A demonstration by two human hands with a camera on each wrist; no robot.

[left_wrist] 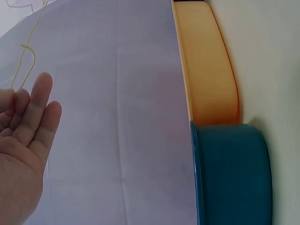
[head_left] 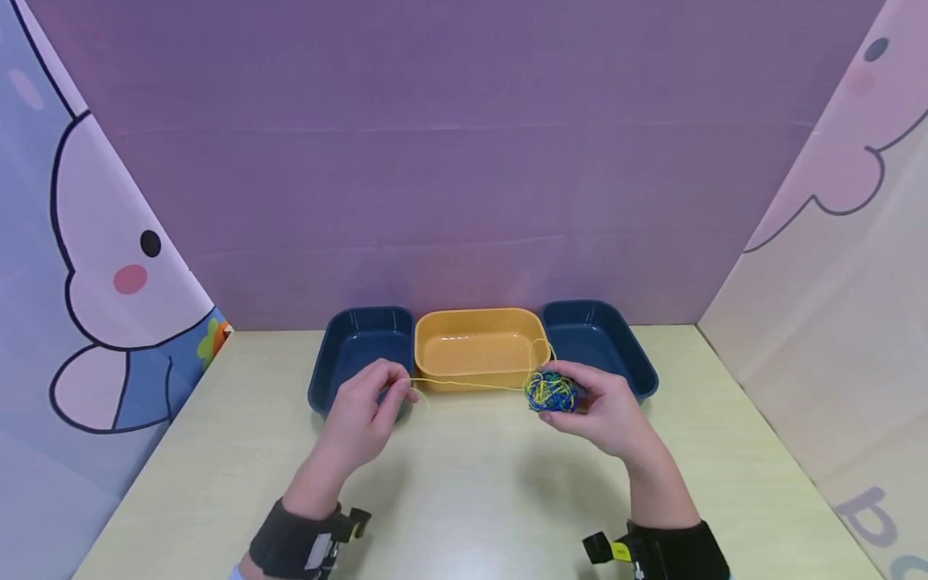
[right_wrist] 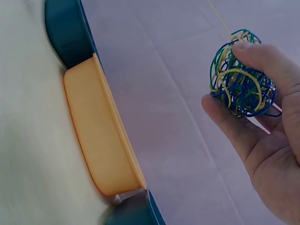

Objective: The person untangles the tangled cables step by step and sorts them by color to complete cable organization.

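Blk wrist straps (head_left: 286, 536) | L hand (head_left: 362, 411) pinches yel strand (head_left: 464, 383) | R hand (head_left: 609, 411) grips blu/yel/grn tangle (head_left: 551, 392)

String ball (right_wrist: 242, 82) partly hidden, blue tray (left_wrist: 234, 173) cut off

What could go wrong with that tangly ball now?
The left hand pinches a yellow strand that runs to the tangled ball, so a hard tug might tighten the tangle. The ball could also slip from the right hand. And the small loop near the left hand might become a knot.
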